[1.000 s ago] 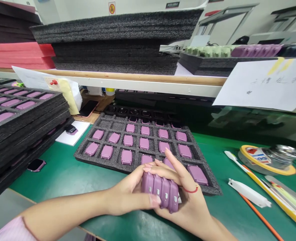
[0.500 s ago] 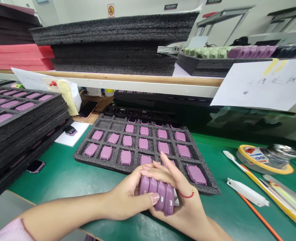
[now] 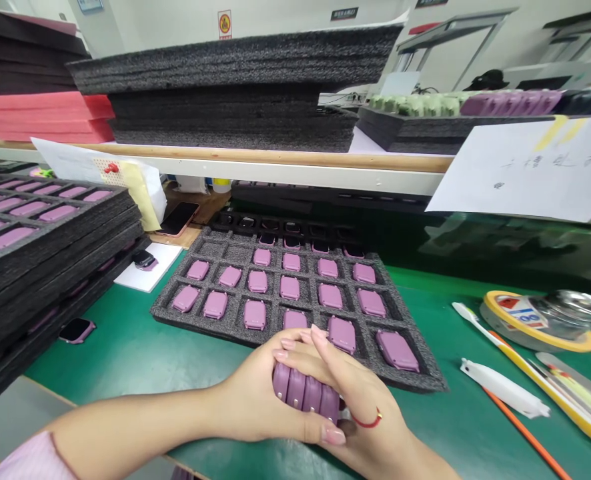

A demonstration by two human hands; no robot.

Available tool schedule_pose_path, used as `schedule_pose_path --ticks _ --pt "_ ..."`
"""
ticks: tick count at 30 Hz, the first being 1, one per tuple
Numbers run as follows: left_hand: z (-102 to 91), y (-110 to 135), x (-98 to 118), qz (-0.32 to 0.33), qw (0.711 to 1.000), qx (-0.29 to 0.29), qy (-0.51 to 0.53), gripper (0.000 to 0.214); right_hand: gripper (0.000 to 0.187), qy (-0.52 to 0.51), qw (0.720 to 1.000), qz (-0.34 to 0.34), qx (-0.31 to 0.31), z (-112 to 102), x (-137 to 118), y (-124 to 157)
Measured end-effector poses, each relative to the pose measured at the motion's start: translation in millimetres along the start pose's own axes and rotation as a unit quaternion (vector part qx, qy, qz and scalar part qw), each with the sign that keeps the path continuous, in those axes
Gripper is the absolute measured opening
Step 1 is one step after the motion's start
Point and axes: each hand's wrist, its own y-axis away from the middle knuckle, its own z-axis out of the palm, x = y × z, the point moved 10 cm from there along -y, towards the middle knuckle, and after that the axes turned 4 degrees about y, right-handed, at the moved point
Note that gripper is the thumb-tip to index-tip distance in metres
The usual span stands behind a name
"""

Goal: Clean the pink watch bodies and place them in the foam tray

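Between my two hands is a row of several purple watch cases (image 3: 306,392), pressed together side by side. My left hand (image 3: 255,397) wraps round their left side, its thumb stretched along the near lower edge. On the right, my right hand (image 3: 368,407) closes over the top and right side, a red string round its thumb. Both hands cover much of the cases. Just beyond them lies a black foam tray (image 3: 428,363) with purple watch cases (image 3: 330,295) face down in its pockets. The nearest one, a purple case (image 3: 342,333), shows just past my fingertips.
Stacked foam trays (image 3: 100,233) stand at left, near a loose watch (image 3: 77,330) and a white pad (image 3: 148,270). At right lie a toothbrush (image 3: 500,347), a white tube-like piece (image 3: 505,388), an orange stick (image 3: 525,433) and a metal-topped jar (image 3: 573,307). A shelf (image 3: 275,160) crosses behind.
The held cases have tilted and sit lower in my hands, their near sides turned. My left thumb has slid right and down along them. My right fingers have drawn in, uncovering a tray case.
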Motion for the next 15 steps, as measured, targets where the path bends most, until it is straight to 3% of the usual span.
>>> schedule_pose_path --ticks 3,6,8,12,15 --pt "-2.1 0 9 0.039 0.998 0.022 -0.042 0.066 0.077 0.035 0.999 -0.02 -0.005 -1 -7 0" --pt "-6.4 5 17 0.082 0.988 0.052 -0.12 0.067 0.094 0.018 1.0 -0.005 -0.004 -6 -8 0" --pt "-4.0 8 22 0.11 0.981 0.041 -0.157 0.069 0.098 -0.046 0.997 0.06 0.009 -11 4 1" --pt "-0.3 11 31 0.161 0.962 0.019 -0.217 0.065 0.062 -0.169 0.953 0.23 0.1 -23 46 15" --pt "1.8 14 34 0.196 0.953 0.002 -0.231 0.059 0.047 -0.225 0.91 0.321 0.137 -18 70 27"
